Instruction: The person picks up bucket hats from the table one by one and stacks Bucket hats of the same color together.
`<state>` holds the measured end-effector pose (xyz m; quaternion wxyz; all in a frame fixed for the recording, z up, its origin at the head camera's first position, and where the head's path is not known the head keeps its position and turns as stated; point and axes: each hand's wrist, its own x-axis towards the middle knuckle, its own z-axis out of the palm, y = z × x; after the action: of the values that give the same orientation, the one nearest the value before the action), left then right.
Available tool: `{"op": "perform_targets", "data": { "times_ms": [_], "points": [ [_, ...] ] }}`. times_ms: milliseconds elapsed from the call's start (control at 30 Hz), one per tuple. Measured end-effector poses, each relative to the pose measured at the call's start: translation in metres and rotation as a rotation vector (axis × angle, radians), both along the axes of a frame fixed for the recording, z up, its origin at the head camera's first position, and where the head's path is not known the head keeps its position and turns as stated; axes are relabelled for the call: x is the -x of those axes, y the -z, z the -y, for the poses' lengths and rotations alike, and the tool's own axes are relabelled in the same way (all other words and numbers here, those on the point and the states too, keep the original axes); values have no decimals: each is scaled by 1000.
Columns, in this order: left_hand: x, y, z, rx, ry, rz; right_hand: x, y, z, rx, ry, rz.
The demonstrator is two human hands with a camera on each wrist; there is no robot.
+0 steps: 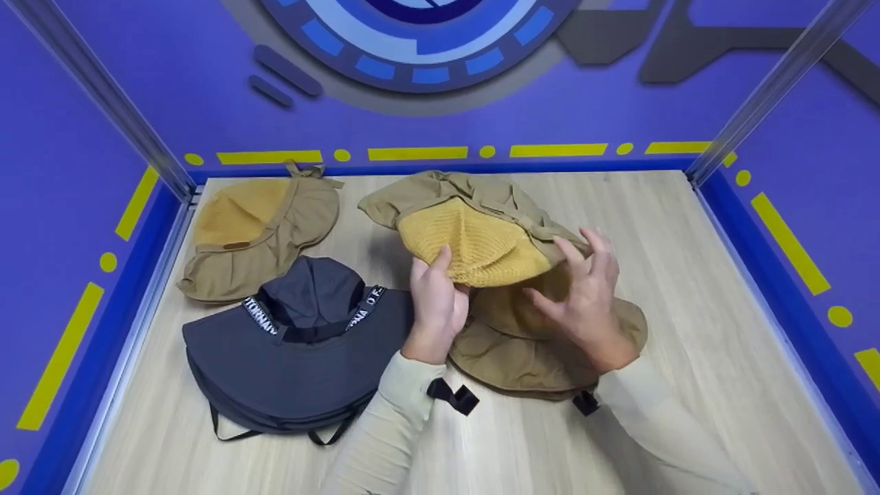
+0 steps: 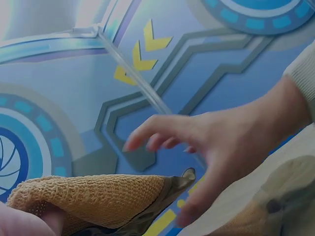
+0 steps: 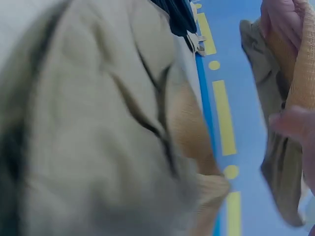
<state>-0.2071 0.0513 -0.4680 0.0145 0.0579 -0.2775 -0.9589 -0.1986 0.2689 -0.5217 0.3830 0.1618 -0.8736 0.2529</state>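
A sun hat with a yellow knitted crown (image 1: pixel 474 240) and a khaki ruffled brim is held above the table by my left hand (image 1: pixel 436 302), thumb over the crown's edge. In the left wrist view, the knit crown (image 2: pixel 98 196) folds around that hand's fingers. My right hand (image 1: pixel 584 302) has its fingers spread at the right end of the brim, gripping nothing. Beneath both hands lies a brown-brimmed hat (image 1: pixel 522 364) with a tan crown, partly hidden by the right hand. Its brim (image 3: pixel 108 123) looms large in the right wrist view.
To the left lies a dark grey wide-brimmed hat (image 1: pixel 295 378) with black straps and a lettered band. Behind it, another khaki hat (image 1: pixel 275 240) with a yellow crown rests near the back left corner. Purple-blue walls (image 1: pixel 440 124) with metal corner posts enclose the wooden table (image 1: pixel 687 412).
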Motion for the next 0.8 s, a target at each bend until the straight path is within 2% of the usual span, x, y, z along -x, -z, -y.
{"op": "perform_targets", "data": {
  "times_ms": [133, 233, 367, 433, 500, 567, 667, 733, 800],
  "points": [
    [-12, -7, -5, -23, 38, 1, 7, -12, 1, -141, -104, -20],
    [-20, -12, -9, -33, 67, -19, 12, -16, 1, -177, -145, -46],
    [-26, -17, -11, -16, 108, -66, 17, -20, -2, -121, -189, -161],
    [-27, -18, -10, 20, 138, -85, 18, -22, -4, -71, -203, -207],
    [-27, -19, -6, 87, 200, -106, 18, -24, -9, -32, -191, -216],
    [-25, -20, 1, 207, 282, -131, 18, -28, -15, 0, -163, -206],
    [-18, -21, 20, 550, 379, -192, 16, -35, -23, 33, -112, -168],
    [-11, -22, 36, 805, 347, -252, 16, -40, -28, 46, -80, -138],
    [-4, -24, 52, 1034, 221, -333, 16, -45, -31, 69, -61, -108]
  ]
}}
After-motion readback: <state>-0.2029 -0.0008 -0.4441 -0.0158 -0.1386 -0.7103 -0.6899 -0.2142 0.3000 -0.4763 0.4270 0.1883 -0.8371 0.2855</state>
